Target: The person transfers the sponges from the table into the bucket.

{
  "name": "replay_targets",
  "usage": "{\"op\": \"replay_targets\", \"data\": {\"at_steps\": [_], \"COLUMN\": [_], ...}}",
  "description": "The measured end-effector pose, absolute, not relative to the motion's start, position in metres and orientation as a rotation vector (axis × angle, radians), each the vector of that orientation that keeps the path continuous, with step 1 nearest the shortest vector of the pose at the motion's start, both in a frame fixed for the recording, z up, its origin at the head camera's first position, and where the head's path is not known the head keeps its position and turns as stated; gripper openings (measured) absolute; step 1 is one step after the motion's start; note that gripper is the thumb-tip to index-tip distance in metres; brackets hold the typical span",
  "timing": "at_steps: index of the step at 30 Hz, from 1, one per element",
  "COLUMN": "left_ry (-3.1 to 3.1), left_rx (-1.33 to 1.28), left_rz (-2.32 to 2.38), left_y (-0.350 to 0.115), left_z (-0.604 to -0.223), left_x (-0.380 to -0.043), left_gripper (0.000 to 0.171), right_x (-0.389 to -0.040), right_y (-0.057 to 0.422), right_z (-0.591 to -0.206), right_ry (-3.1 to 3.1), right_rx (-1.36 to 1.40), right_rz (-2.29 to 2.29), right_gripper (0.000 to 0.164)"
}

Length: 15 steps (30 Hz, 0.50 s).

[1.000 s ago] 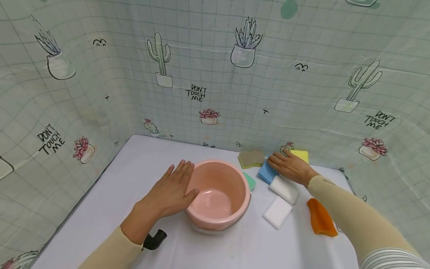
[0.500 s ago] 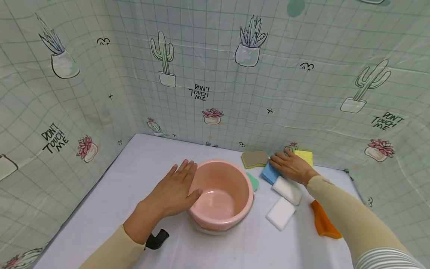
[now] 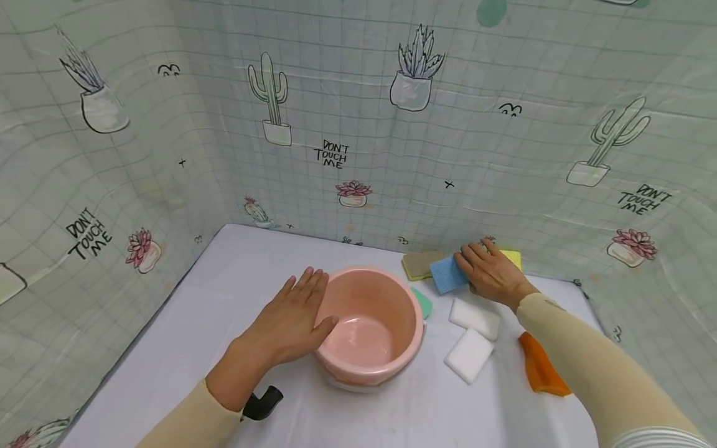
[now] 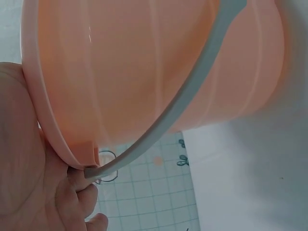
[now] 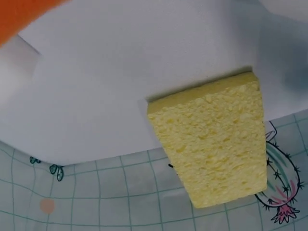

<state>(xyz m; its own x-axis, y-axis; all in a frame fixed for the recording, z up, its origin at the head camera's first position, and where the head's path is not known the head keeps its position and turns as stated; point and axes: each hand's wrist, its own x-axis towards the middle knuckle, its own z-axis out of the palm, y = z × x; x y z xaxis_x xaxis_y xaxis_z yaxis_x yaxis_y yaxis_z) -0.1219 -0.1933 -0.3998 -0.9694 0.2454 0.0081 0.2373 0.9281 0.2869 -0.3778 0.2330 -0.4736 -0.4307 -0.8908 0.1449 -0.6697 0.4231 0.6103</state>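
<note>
My left hand (image 3: pixel 285 323), its fingers extended, rests on the left rim of a pink bucket (image 3: pixel 419 323). The left wrist view has the bucket's side (image 4: pixel 125 72) and its grey handle (image 4: pixel 178 103), with my fingers (image 4: pixel 62 202) by the handle's end. At the back right, my right hand (image 3: pixel 495 270) grips the right end of a blue sponge (image 3: pixel 446 277); the thumb is hidden. That sponge overlaps a grey-and-yellow sponge (image 3: pixel 422 264). A yellow sponge (image 5: pixel 216 144) leans on the backdrop, partly behind my right hand in the head view.
Two white sponges (image 3: pixel 469 356) lie right of the bucket, touching. A green sponge (image 3: pixel 422 303) sits against its right side. An orange piece (image 3: pixel 542 367) is under my right forearm. A black curved object (image 3: pixel 264 403) shows beside my left wrist. Patterned cloth (image 3: pixel 358 124) surrounds the table.
My right hand takes hold of the blue sponge, which shifts up and leftward over the grey-and-yellow one. The upper white sponge turns slightly. My left hand stays on the rim.
</note>
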Motion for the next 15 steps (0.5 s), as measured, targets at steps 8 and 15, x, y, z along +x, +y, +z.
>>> {"op": "replay_targets", "data": {"at_steps": [8, 15], "left_ry": [3.092, 3.133], "left_rx": [0.396, 0.419], "left_rz": [0.436, 0.446], "left_y": [-0.186, -0.18], "left_z": [-0.399, -0.399], "left_x": [-0.118, -0.116], "left_gripper": [0.081, 0.08], "right_x": [-0.354, -0.324], "right_y": [0.241, 0.235], "right_z": [-0.457, -0.435], "right_ry": [-2.152, -2.057], "right_rx": [1.165, 1.031], "right_rz": [-0.547, -0.39], "right_gripper": [0.072, 0.056]}}
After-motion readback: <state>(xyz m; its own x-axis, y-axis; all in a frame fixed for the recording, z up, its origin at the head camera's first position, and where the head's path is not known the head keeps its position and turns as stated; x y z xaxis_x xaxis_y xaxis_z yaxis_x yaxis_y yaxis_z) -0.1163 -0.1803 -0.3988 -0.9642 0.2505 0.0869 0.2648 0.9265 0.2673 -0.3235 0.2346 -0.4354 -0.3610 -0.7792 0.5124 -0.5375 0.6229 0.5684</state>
